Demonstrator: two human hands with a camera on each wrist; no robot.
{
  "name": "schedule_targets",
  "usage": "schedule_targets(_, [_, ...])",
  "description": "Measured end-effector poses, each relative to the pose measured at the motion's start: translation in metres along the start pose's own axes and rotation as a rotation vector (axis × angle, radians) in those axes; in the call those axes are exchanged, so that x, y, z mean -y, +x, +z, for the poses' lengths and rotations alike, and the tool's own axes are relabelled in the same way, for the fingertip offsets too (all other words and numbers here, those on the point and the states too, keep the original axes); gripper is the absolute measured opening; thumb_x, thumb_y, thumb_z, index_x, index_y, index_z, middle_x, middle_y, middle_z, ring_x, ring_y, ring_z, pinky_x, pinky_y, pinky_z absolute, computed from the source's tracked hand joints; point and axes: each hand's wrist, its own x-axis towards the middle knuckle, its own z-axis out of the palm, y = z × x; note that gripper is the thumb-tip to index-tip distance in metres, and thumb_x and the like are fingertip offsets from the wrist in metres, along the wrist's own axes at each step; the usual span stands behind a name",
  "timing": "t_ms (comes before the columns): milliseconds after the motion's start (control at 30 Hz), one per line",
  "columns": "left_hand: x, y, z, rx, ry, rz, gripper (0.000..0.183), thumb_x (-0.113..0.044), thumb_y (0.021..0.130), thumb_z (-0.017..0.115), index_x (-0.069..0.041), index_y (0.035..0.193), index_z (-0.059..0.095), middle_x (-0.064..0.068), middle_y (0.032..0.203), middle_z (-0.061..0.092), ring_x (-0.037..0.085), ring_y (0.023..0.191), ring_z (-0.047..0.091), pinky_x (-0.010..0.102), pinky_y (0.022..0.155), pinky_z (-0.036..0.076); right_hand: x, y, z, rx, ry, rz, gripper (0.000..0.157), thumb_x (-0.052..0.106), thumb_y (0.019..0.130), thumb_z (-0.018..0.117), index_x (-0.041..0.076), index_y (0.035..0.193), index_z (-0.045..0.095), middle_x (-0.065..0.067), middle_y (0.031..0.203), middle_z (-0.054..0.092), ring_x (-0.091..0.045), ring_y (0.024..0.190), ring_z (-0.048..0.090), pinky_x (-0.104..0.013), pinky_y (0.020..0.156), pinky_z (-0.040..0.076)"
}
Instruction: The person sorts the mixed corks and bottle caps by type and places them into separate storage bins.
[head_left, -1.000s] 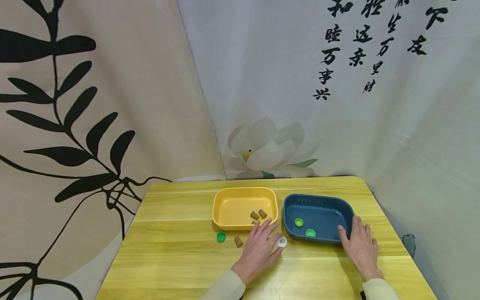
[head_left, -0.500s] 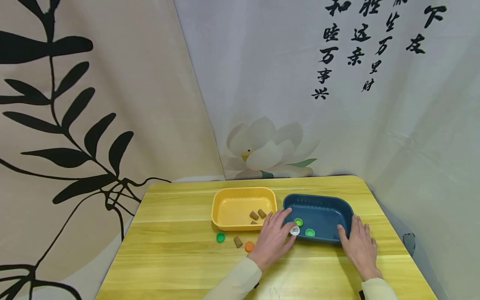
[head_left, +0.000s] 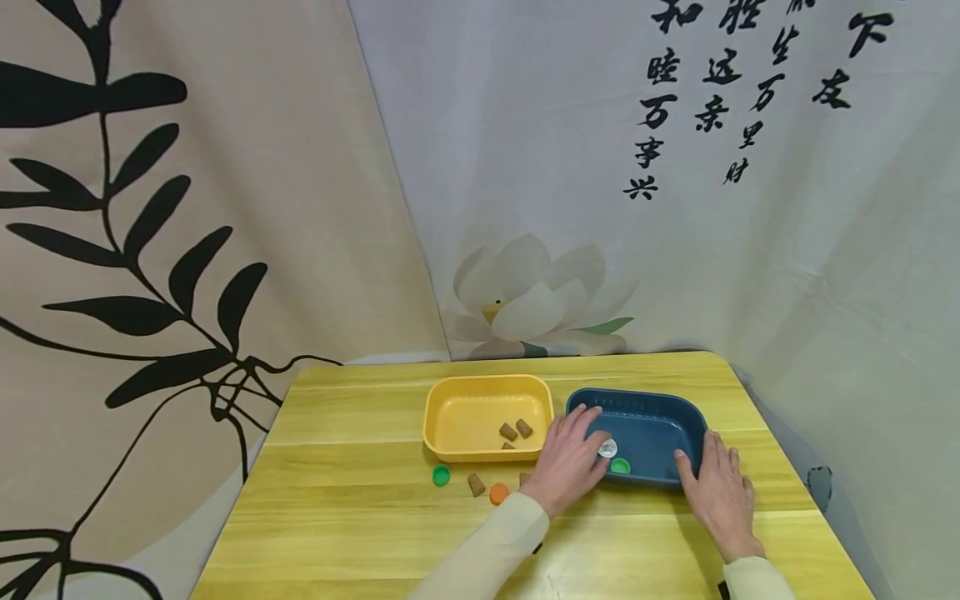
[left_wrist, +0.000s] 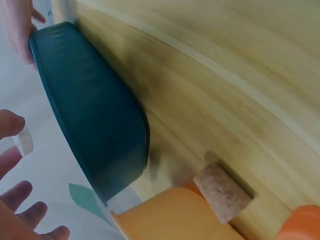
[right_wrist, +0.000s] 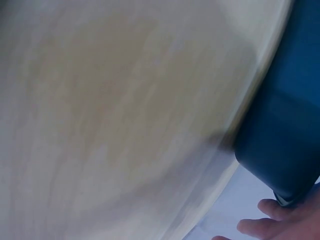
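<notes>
My left hand [head_left: 567, 463] pinches a white bottle cap [head_left: 607, 448] between thumb and forefinger, over the left part of the blue tray [head_left: 645, 417]. In the left wrist view the cap [left_wrist: 24, 142] sits edge-on between two fingertips, and the other fingers spread loosely. A green bottle cap [head_left: 620, 466] lies in the blue tray; another spot there is hidden by my left hand. My right hand [head_left: 722, 497] holds the blue tray's near right corner, thumb at the rim and fingers along the outer side.
A yellow tray [head_left: 480, 412] with several cork stoppers [head_left: 508, 431] stands to the left. In front of it lie a green cap [head_left: 441, 475], a cork stopper [head_left: 476, 484], an orange cap [head_left: 499, 493] and another cork [left_wrist: 222, 192], partly behind my left hand in the head view.
My left hand has carried the white cap rightward from the table in front of the trays to over the blue tray, uncovering the orange cap and a cork. The right hand stays put.
</notes>
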Motion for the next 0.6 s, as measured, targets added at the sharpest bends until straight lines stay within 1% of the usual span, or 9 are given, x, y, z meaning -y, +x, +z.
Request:
schedule_targets(167, [-0.004,0.008,0.005,0.046,0.018,-0.041,0.026,-0.043,0.097,0.071,-0.030,0.118,0.075,0.004,0.155,0.050,0.028,0.147,0.042,0.054,0.113,0.042,0.000,0.000,0.000,0.003,-0.005,0.003,0.087,0.056,0.109,0.035,-0.012,0.160,0.016,-0.036,0.163,0.020,-0.061,0.146,0.016,-0.082,0.106,0.017])
schedule_targets(300, [-0.007,0.013,0.008,0.099,0.044,-0.076,0.027,-0.046,0.096,0.072,-0.032,0.118,0.075,0.002,0.155,0.050,0.029,0.147,0.041,0.056,0.113,0.040,0.001,0.000,-0.001,0.016,-0.007,0.012,0.087,0.056,0.109,0.035,-0.011,0.160,0.015,-0.035,0.163,0.019,-0.061,0.147,0.015,-0.082,0.107,0.016])
schedule_targets(600, [-0.010,0.017,0.017,0.212,0.097,-0.130,0.027,-0.051,0.095,0.071,-0.035,0.117,0.076,-0.002,0.151,0.053,0.031,0.149,0.039,0.063,0.113,0.037,0.003,0.000,-0.003,0.028,-0.011,0.019,0.087,0.055,0.109,0.036,-0.011,0.160,0.015,-0.035,0.164,0.018,-0.061,0.147,0.014,-0.081,0.107,0.016])
